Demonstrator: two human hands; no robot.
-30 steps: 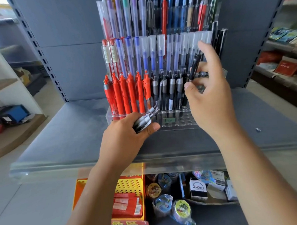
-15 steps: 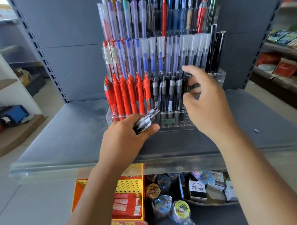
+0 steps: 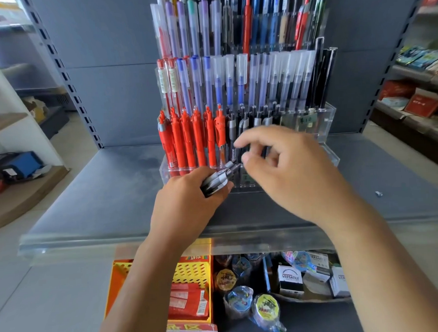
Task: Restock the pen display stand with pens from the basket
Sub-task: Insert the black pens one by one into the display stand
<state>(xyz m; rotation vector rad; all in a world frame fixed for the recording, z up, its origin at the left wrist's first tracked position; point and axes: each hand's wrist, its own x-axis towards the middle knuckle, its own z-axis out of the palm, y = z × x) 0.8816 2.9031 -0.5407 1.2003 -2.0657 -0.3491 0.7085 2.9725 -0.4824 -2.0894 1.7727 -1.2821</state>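
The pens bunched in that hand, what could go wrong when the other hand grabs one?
1. The left hand grips a whole bundle of pens with their ends sticking out. Pulling one out with the right hand might drag others loose onto the shelf.
2. The right hand hangs close in front of the black pens standing in the display stand, so a bump could tip them.

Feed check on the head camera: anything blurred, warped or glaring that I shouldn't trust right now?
Head view: the right hand is motion-blurred, fingertips soft, seemingly empty; head view: the left hand and its gripped pens are sharp; head view: wide-angle distortion splays the slotted uprights outward; head view: the clear shelf-edge strip shows pale reflections; lighting is even.
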